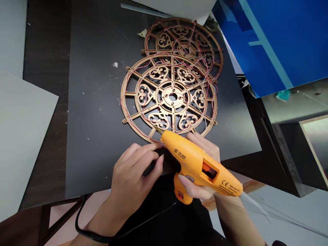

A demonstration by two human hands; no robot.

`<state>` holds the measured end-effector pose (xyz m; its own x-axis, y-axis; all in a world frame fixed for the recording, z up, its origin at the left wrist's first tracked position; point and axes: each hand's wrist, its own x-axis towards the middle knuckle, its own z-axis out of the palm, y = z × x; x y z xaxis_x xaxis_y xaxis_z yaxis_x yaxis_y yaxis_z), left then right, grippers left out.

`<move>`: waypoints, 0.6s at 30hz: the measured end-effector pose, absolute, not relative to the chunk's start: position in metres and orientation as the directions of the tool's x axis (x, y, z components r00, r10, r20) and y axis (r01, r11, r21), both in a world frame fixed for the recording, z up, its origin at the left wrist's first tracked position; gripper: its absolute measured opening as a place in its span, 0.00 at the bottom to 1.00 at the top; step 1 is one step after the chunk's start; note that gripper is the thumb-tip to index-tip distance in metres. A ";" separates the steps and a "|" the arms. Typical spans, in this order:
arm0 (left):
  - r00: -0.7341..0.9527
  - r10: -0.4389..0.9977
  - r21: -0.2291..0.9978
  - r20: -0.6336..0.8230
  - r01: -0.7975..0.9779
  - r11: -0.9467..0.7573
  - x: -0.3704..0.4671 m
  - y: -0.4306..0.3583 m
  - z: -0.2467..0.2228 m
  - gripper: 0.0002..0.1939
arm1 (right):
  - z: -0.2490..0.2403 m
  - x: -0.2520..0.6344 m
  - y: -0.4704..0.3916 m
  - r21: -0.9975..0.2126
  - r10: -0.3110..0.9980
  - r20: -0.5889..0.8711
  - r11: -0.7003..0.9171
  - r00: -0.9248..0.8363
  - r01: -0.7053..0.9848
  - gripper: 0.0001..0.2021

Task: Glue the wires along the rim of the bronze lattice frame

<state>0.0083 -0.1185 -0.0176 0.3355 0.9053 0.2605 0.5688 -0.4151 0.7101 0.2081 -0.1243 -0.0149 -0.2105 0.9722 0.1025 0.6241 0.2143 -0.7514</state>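
Note:
An orange glue gun [189, 153] is gripped by my right hand [205, 147], its fingers wrapped round the handle and partly hidden behind the body. Its metal nozzle lies over the lower rim of a gold openwork wheel [174, 118] strung with red and white wires. My left hand [139, 167] is at the table's near edge, left of the nozzle, with fingers curled and fingertips close to the wheel's rim. Whether those fingers hold anything is hidden. A second wired openwork wheel [217, 48] lies behind, partly under the first.
Both wheels rest on a dark tabletop [97, 85] with small white scraps. A blue panel [289, 41] stands at the right, and a pale board [23, 136] is at the left. The gun's black cord [161, 215] crosses below my left wrist.

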 end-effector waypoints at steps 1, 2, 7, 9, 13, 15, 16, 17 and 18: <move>0.334 0.906 0.718 0.259 0.561 -0.412 0.008 -0.118 -0.017 0.06 | -0.015 0.208 -0.124 -0.744 0.973 0.101 0.213 -0.209 0.633 0.19; 0.331 0.908 0.726 0.258 0.553 -0.408 0.008 -0.118 -0.017 0.06 | -0.015 0.208 -0.124 -0.736 0.972 0.108 0.220 -0.210 0.640 0.19; 0.309 0.917 0.756 0.253 0.527 -0.387 0.009 -0.117 -0.015 0.07 | -0.013 0.206 -0.123 -0.688 0.965 0.147 0.257 -0.217 0.678 0.17; 0.304 0.924 0.770 0.234 0.522 -0.367 0.009 -0.117 -0.015 0.07 | -0.012 0.205 -0.123 -0.680 0.960 0.167 0.276 -0.224 0.679 0.17; 0.304 0.929 0.788 0.211 0.509 -0.346 0.007 -0.118 -0.015 0.07 | -0.015 0.206 -0.125 -0.689 0.966 0.154 0.257 -0.210 0.678 0.17; 0.299 0.932 0.800 0.204 0.499 -0.335 0.006 -0.119 -0.015 0.07 | -0.017 0.207 -0.126 -0.699 0.962 0.173 0.270 -0.209 0.662 0.18; 0.291 0.936 0.808 0.198 0.492 -0.324 0.006 -0.119 -0.014 0.07 | -0.019 0.207 -0.126 -0.702 0.959 0.189 0.282 -0.210 0.654 0.18; 0.281 0.941 0.819 0.190 0.483 -0.310 0.006 -0.120 -0.013 0.07 | -0.020 0.207 -0.126 -0.703 0.956 0.202 0.293 -0.213 0.648 0.18; 0.268 0.946 0.831 0.183 0.472 -0.295 0.005 -0.121 -0.012 0.07 | -0.020 0.208 -0.126 -0.703 0.955 0.206 0.297 -0.215 0.647 0.18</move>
